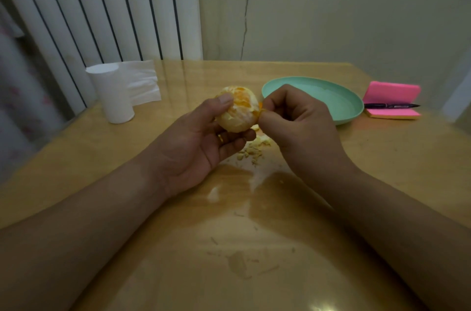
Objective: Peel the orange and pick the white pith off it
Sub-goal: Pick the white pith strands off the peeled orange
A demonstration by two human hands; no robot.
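Observation:
A peeled orange (238,113) with patches of white pith is held above the table in my left hand (201,142), thumb on top and fingers under it. My right hand (298,124) is at the orange's right side, thumb and forefinger pinched on a small strip of pith or peel at its edge. A pile of torn pith scraps (253,149) lies on the wooden table (382,157) just below the hands.
A mint-green plate (341,99) sits behind my right hand. A white paper roll (113,94) with a loose sheet stands at the back left. Pink sticky notes (392,92) with a black pen (391,106) lie at the back right. Wet smears mark the near tabletop.

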